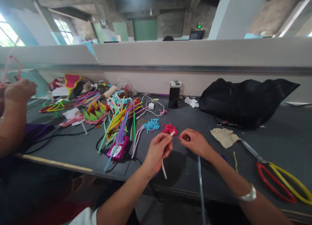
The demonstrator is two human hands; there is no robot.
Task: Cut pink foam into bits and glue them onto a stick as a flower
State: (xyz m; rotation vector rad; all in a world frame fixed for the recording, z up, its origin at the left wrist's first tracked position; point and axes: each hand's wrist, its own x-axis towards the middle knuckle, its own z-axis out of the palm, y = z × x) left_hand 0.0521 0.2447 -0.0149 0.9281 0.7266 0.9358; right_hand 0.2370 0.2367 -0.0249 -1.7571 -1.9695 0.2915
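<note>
My left hand (157, 151) is closed in a pinch round a cream pipe cleaner (164, 169); its short tip pokes out above the thumb and its tail hangs below. Close on the right, my right hand (193, 143) has its fingers curled together, with a speck of red at the fingertips too small to name. Just beyond both hands lies a pile of short red fuzzy pieces (170, 128). A similar blue pile (151, 125) is to its left. Beneath my right wrist runs a long bluish strip (200, 182), hanging over the table's front edge.
Bundled coloured pipe cleaners (122, 121) lie left, by a purple-pink box (118, 149) and a pink glue gun (71, 120). A dark bottle (174, 95) stands behind. Scissors (265, 161), a beige cloth (224, 137) and a black bag (243, 99) lie right. Another person's hand (20, 90) is far left.
</note>
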